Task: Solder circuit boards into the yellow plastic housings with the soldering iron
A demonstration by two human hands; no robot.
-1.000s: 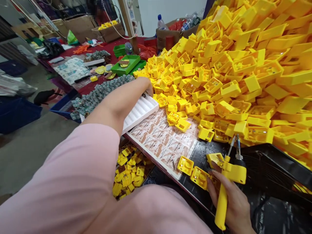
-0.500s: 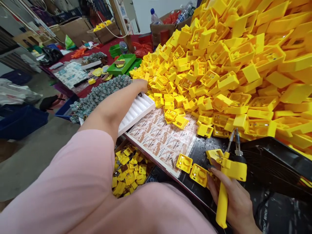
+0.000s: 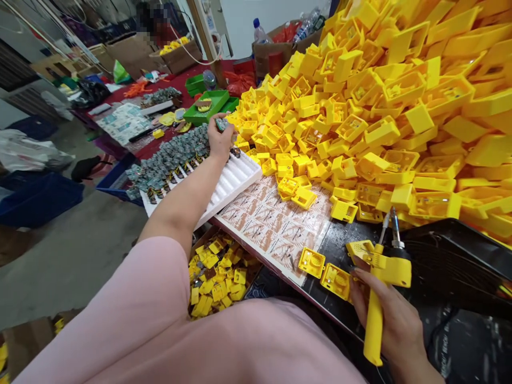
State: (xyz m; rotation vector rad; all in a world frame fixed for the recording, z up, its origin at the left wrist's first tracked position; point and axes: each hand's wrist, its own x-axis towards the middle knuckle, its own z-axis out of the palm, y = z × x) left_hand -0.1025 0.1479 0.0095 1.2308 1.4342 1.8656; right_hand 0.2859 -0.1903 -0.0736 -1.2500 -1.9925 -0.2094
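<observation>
The left hand (image 3: 219, 140) reaches past the far end of a white foam tray (image 3: 234, 184), its grip closed in a pinch on a small circuit board (image 3: 221, 125), just beside a long heap of similar boards (image 3: 170, 160). The right hand (image 3: 394, 314) is at the near right of the black surface (image 3: 336, 248), its grip wrapped firmly round the handle of a yellow tool (image 3: 374, 330) with two metal tips. Its fingers (image 3: 360, 274) reach up to a yellow plastic housing (image 3: 362, 249). Two more housings (image 3: 311, 262) lie just left of it. Beyond, a huge heap of yellow housings (image 3: 400, 122) spills onto a printed sheet (image 3: 272, 229). A box of yellow parts (image 3: 218, 274) sits below the surface's left edge.
</observation>
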